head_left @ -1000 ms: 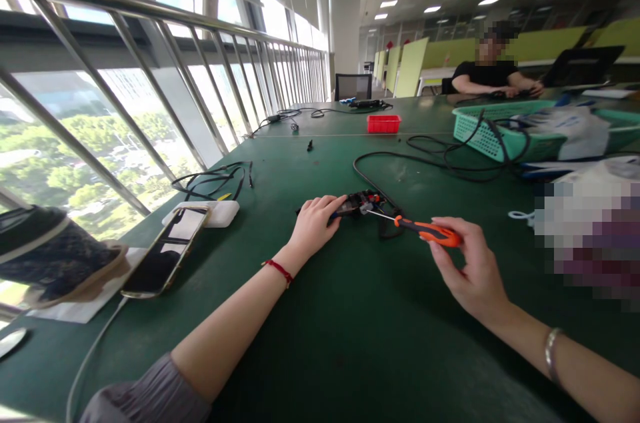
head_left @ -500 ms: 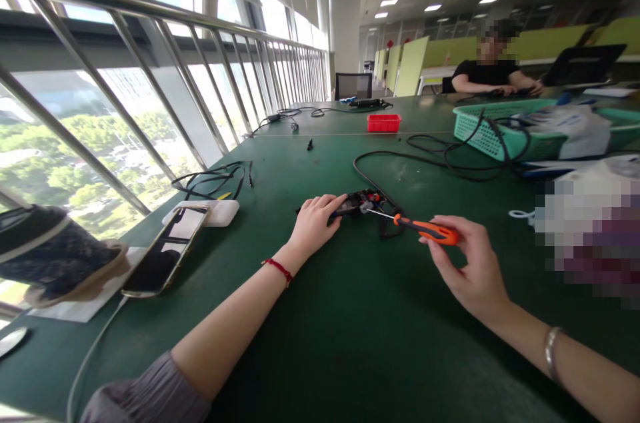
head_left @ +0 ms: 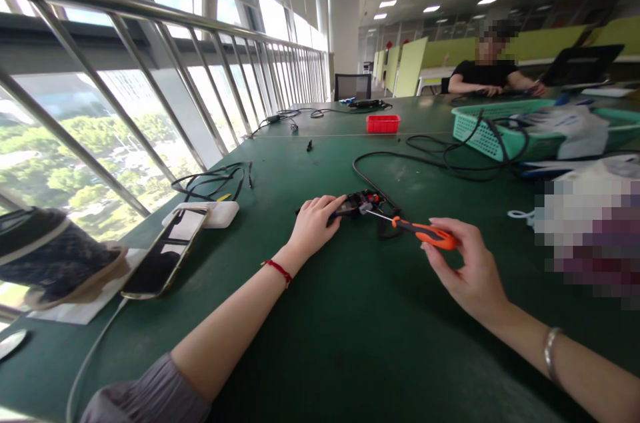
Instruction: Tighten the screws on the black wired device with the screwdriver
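On the green table lies a black corded device (head_left: pixel 353 206), its far end showing grey and orange-red parts. My left hand (head_left: pixel 316 223) is closed over the near end and presses it to the tabletop. An orange and black screwdriver (head_left: pixel 425 232) is pinched by the handle between the thumb and fingers of my right hand (head_left: pixel 473 270). The screwdriver's shaft points left, and its tip meets the grey part of the device; what exactly the tip touches is too small to make out. A black cable runs from the device toward the back.
A small red bin (head_left: pixel 383 124) and a green basket (head_left: pixel 483 133) with bags and cable stand farther back. On the left are a phone (head_left: pixel 167 253), a white box (head_left: pixel 223 213), coiled black cables (head_left: pixel 215 180) and a dark pouch (head_left: pixel 45 256). Another person (head_left: pixel 487 73) sits across the table.
The right thumb and fingers have shifted slightly on the screwdriver handle, which sits a touch lower. My left hand and the device stay in place.
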Tool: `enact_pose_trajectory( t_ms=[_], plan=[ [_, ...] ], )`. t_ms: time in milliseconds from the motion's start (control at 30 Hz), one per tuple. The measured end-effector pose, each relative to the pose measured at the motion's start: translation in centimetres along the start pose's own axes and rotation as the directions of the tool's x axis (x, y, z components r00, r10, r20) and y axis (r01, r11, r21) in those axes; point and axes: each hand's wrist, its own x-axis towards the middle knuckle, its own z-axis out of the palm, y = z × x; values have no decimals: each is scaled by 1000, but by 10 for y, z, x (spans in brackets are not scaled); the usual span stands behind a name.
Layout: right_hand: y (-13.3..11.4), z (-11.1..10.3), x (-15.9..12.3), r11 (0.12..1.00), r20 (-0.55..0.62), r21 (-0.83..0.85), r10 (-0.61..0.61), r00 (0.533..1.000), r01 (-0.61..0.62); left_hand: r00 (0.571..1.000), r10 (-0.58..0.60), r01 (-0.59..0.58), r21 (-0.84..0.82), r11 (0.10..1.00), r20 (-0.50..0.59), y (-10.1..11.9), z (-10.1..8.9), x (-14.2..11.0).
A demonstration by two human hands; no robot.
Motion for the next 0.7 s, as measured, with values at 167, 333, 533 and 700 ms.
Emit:
enact_pose_trajectory(
  t_ms=[167, 333, 533, 700],
  plan=[
    [-1, 0, 0, 1000, 31, -3, -31, 999, 31, 1000, 1, -1, 3, 1000, 0, 0, 0, 0],
    [-2, -2, 0, 996, 197, 31, 78, 977, -86, 1000, 4, -4, 0, 1000, 5, 0, -1, 0],
    [2, 1, -1, 1000, -15, -21, -16, 1000, 16, 1000, 0, 0, 1, 1000, 2, 0, -1, -1],
    [0, 0, 0, 1000, 14, -11, 1, 1000, -1, 1000, 5, -5, 2, 1000, -3, 0, -1, 0]
  ],
)
